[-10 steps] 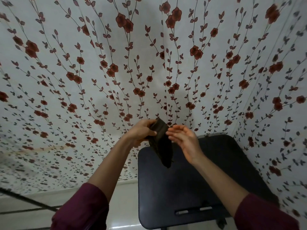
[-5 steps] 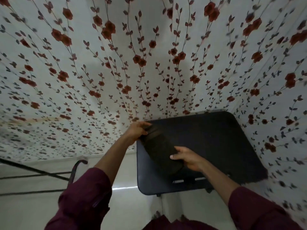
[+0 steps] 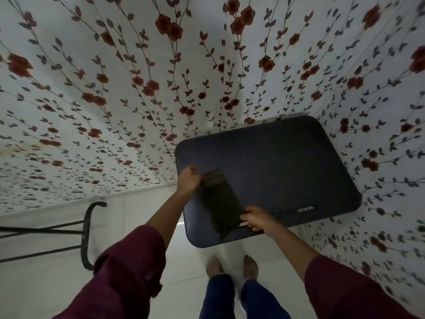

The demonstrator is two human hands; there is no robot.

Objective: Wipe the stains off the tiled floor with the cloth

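A dark cloth is stretched between both hands above the near left part of a black table. My left hand grips its far top corner. My right hand pinches its near lower edge by the table's front rim. The white tiled floor spreads below and to the left. I see no clear stains on it from here. My bare feet stand on the tiles just in front of the table.
Floral-patterned walls close in behind and to the right of the table. A black metal frame with a curved leg stands on the floor at the left. The table has a slot handle near its front edge.
The view has tilted down, bringing the floor and my feet into sight. Both hands have drawn the cloth out longer and lower over the table; my right hand went from open beside it to gripping its lower edge.
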